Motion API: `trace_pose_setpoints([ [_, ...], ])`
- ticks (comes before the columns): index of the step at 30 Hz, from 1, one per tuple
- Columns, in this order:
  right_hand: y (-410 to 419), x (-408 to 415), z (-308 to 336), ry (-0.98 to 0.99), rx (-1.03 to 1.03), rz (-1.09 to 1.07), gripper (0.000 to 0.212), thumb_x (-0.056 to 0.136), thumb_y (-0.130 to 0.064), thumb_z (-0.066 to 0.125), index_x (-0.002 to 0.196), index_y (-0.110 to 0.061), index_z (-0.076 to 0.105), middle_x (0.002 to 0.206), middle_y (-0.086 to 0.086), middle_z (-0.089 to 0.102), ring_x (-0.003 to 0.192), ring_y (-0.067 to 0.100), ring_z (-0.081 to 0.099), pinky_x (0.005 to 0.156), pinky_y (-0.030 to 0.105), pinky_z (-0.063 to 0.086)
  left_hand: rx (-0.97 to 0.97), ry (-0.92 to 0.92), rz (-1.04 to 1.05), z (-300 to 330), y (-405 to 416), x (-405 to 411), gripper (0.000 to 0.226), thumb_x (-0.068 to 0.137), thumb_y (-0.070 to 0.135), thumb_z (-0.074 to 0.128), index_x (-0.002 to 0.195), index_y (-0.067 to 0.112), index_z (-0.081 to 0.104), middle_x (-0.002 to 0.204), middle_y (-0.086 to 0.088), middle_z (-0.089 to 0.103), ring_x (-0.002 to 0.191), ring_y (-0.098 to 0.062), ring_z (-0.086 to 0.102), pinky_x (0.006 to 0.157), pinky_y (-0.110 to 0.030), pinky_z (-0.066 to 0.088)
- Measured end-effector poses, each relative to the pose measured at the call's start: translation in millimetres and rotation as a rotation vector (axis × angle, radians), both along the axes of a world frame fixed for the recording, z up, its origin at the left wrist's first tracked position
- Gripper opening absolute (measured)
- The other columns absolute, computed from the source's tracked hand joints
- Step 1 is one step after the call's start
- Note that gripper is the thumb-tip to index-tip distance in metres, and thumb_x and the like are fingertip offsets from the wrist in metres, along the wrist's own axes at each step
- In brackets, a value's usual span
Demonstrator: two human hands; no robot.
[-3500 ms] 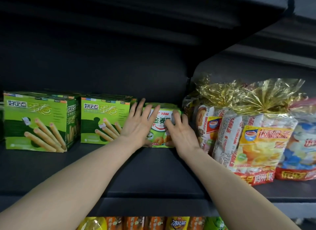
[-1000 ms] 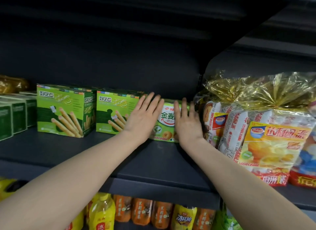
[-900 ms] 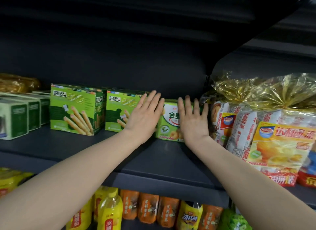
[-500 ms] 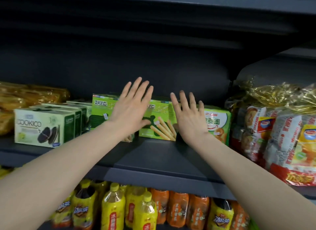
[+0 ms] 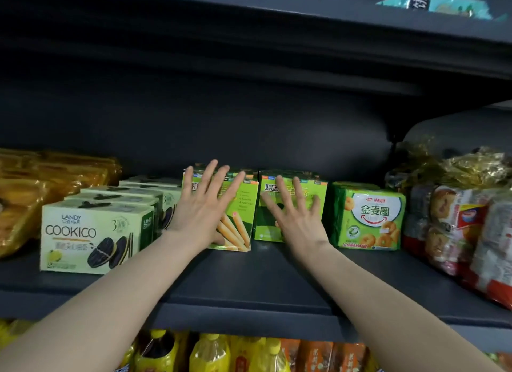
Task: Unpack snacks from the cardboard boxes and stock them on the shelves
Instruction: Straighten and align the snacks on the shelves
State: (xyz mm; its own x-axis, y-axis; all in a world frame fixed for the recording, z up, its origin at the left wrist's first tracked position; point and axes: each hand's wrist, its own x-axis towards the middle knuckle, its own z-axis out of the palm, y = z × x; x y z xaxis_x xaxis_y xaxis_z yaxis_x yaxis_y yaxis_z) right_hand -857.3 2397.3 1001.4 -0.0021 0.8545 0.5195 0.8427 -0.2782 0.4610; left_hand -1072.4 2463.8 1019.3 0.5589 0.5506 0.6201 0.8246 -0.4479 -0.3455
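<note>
Two green egg-roll boxes stand side by side at the back of the dark shelf [image 5: 249, 286]. My left hand [image 5: 203, 214] lies spread with straight fingers over the front of the left egg-roll box [image 5: 238, 219]. Over the front of the right egg-roll box [image 5: 313, 189] my right hand [image 5: 295, 219] is spread the same way. A green cookie pack [image 5: 370, 218] with round biscuits printed on it stands free just right of the boxes, and neither hand touches it.
Pale green Cookico boxes [image 5: 91, 236] line the shelf's left part, with amber-wrapped packs [image 5: 33, 189] beyond them. Gold-topped biscuit bags [image 5: 460, 219] crowd the right. Yellow and orange bottles [image 5: 210, 355] fill the shelf below. Another shelf [image 5: 304, 20] hangs overhead.
Both hands have left the green cookie pack and shifted left onto the two egg-roll boxes. The view has swung left, bringing the Cookico boxes into sight.
</note>
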Motion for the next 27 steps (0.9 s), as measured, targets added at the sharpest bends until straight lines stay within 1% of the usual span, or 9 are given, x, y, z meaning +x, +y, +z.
trace_pose_setpoints([
  [5, 15, 4, 4, -0.048, 0.004, -0.003, 0.118, 0.089, -0.017, 0.066, 0.148, -0.029, -0.035, 0.158, 0.017, -0.034, 0.148, 0.051, -0.011, 0.104, 0.075, 0.026, -0.011, -0.015, 0.011, 0, 9, 3, 0.156, 0.049, 0.073, 0.081, 0.152, 0.027, -0.027, 0.159, -0.011, 0.01, 0.15, -0.033, 0.003, 0.117, -0.063, -0.004],
  [7, 16, 6, 5, -0.082, -0.016, -0.004, 0.116, 0.09, -0.025, 0.067, 0.15, -0.027, -0.031, 0.162, 0.019, -0.023, 0.148, 0.051, -0.002, 0.104, 0.072, 0.027, -0.021, -0.025, 0.017, 5, 6, 7, 0.142, 0.052, 0.077, 0.076, 0.155, 0.029, -0.008, 0.153, -0.009, 0.021, 0.144, -0.031, 0.02, 0.117, -0.063, -0.002],
  [10, 11, 20, 20, -0.126, 0.144, 0.21, 0.087, 0.09, -0.053, 0.063, 0.158, -0.022, 0.019, 0.16, 0.014, 0.029, 0.137, 0.042, 0.039, 0.101, 0.058, 0.041, 0.074, -0.145, -0.082, 22, 0, 15, 0.093, 0.071, 0.09, 0.039, 0.142, 0.029, 0.04, 0.132, -0.003, 0.051, 0.125, -0.026, 0.047, 0.119, -0.058, 0.01],
  [12, 11, 35, 41, -0.052, 0.369, 0.4, 0.064, 0.097, -0.056, 0.046, 0.147, -0.016, 0.043, 0.143, 0.009, 0.052, 0.118, 0.034, 0.055, 0.091, 0.046, 0.046, 0.058, -0.179, -0.111, 42, -3, 27, 0.094, 0.077, 0.091, 0.015, 0.131, 0.026, 0.057, 0.124, -0.001, 0.06, 0.12, -0.024, 0.053, 0.119, -0.051, 0.018],
  [15, 18, 56, 77, 0.232, 0.408, 0.314, 0.071, 0.095, -0.065, 0.038, 0.143, -0.013, 0.046, 0.14, 0.014, 0.052, 0.118, 0.037, 0.054, 0.093, 0.045, 0.045, -0.155, -0.136, -0.122, 72, 3, 50, 0.108, 0.071, 0.095, 0.009, 0.14, 0.026, 0.052, 0.141, -0.002, 0.054, 0.133, -0.024, 0.045, 0.114, -0.043, 0.031],
  [18, 26, 77, 99, 0.564, 0.043, 0.09, 0.102, 0.076, -0.092, 0.031, 0.15, -0.022, 0.036, 0.152, 0.012, 0.04, 0.135, 0.035, 0.043, 0.108, 0.043, 0.038, -0.368, 0.051, -0.046, 96, 13, 69, 0.114, 0.067, 0.099, 0.019, 0.152, 0.025, 0.036, 0.155, -0.006, 0.04, 0.145, -0.026, 0.031, 0.117, -0.044, 0.022],
  [20, 28, 88, 106, 0.727, -0.148, 0.072, 0.119, 0.059, -0.104, 0.026, 0.151, -0.029, 0.037, 0.156, 0.004, 0.04, 0.141, 0.03, 0.04, 0.113, 0.039, 0.035, -0.496, 0.118, 0.006, 104, 22, 81, 0.114, 0.068, 0.099, 0.028, 0.154, 0.025, 0.032, 0.158, -0.008, 0.035, 0.146, -0.028, 0.029, 0.118, -0.044, 0.02],
  [22, 30, 93, 105, 0.755, -0.211, 0.128, 0.123, 0.05, -0.107, 0.034, 0.148, -0.033, 0.042, 0.152, -0.002, 0.046, 0.137, 0.025, 0.044, 0.11, 0.034, 0.038, -0.591, 0.158, 0.019, 107, 28, 91, 0.11, 0.07, 0.095, 0.037, 0.154, 0.024, 0.032, 0.159, -0.007, 0.033, 0.147, -0.028, 0.026, 0.12, -0.043, 0.018],
  [27, 31, 95, 104, 0.673, -0.193, 0.198, 0.104, 0.055, -0.092, 0.062, 0.137, -0.03, 0.053, 0.135, -0.001, 0.061, 0.121, 0.022, 0.057, 0.099, 0.032, 0.048, -0.644, 0.169, -0.024, 105, 39, 104, 0.09, 0.087, 0.067, 0.056, 0.157, 0.019, 0.024, 0.164, -0.005, 0.02, 0.153, -0.021, 0.007, 0.123, -0.038, 0.003],
])
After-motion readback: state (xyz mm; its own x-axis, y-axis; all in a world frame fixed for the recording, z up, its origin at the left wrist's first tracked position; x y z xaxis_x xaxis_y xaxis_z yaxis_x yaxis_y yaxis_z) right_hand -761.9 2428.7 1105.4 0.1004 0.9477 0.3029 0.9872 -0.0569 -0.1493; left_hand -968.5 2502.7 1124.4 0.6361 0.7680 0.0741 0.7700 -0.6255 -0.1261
